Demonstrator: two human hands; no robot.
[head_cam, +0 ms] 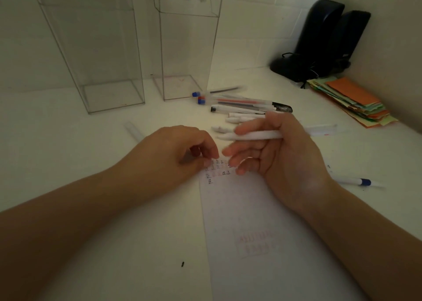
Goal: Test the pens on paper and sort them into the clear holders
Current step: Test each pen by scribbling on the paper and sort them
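Right hand (282, 156) gripping a white pen (251, 136) between thumb and forefinger, left hand (173, 151) loosely curled, fingertips (208, 162) resting on the paper (239, 209)

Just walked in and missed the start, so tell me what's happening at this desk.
A person is testing pens. The right hand holds a white pen above the paper, which already carries small test marks near its top. The left hand has its fingertips at the paper's top corner. More pens lie in a pile behind the hands, and the two clear holders at the back show no pens inside.
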